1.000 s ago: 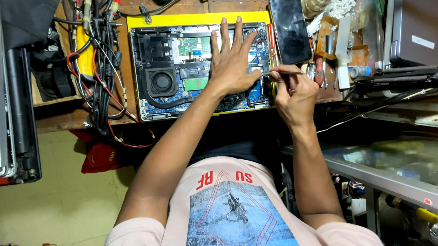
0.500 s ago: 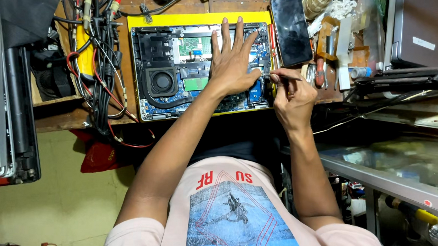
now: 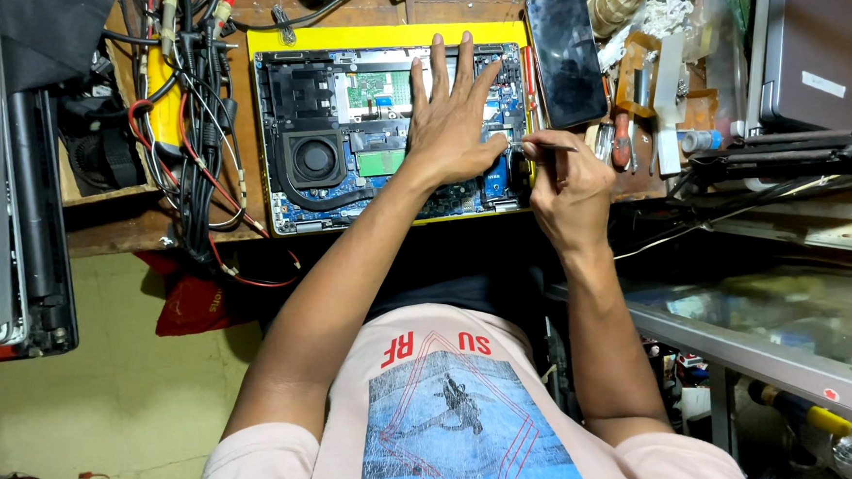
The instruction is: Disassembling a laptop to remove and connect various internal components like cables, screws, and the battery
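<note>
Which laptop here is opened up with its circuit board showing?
The yellow-edged laptop at the centre, under the left hand: its fan and board are exposed. The grey laptop at top right is closed.

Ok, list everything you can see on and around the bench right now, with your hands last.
Opened laptop: one, yellow-edged with its blue board exposed, centre of the wooden bench.
Cooling fan: one, black, lower left inside the laptop.
Smartphone: one, black, right of the laptop.
Cables: a bundle, black and red, left of the laptop.
Screwdriver: one, red handle, right of the smartphone.
Closed laptop: one, grey, top right.
Left hand: flat on the board, fingers spread.
Right hand: pinching a thin tool at the laptop's right edge.
</note>
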